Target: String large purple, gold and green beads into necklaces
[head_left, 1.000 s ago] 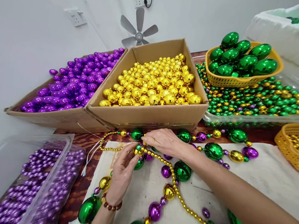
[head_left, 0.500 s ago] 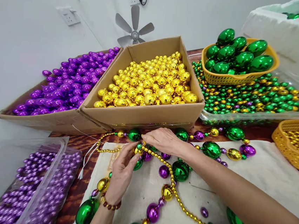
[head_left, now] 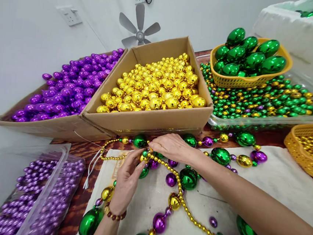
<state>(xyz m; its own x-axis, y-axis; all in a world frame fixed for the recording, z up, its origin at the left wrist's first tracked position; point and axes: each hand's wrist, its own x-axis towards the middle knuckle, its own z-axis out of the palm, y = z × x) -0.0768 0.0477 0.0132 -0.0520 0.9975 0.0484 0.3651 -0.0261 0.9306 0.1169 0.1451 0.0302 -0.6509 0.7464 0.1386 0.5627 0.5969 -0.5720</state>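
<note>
My left hand, a beaded bracelet on its wrist, pinches a bead garland at a gold bead with a small green one on top. Touching the same spot from the right, my right hand has its fingers closed together; what lies between its fingertips is hidden. A strand of small gold beads runs from between the hands down to the right, and another part loops out to the left. Large green, purple and gold beads of the garland lie around both hands on the pale cloth.
Behind the hands stand cartons of purple beads and gold beads. At right are a yellow basket of green beads, a clear tray and another yellow basket. A clear bin holds purple beads at left. White tassel threads hang nearby.
The view has shifted very slightly. Both hands stay at the same spot on the garland, and nothing else has visibly moved.
</note>
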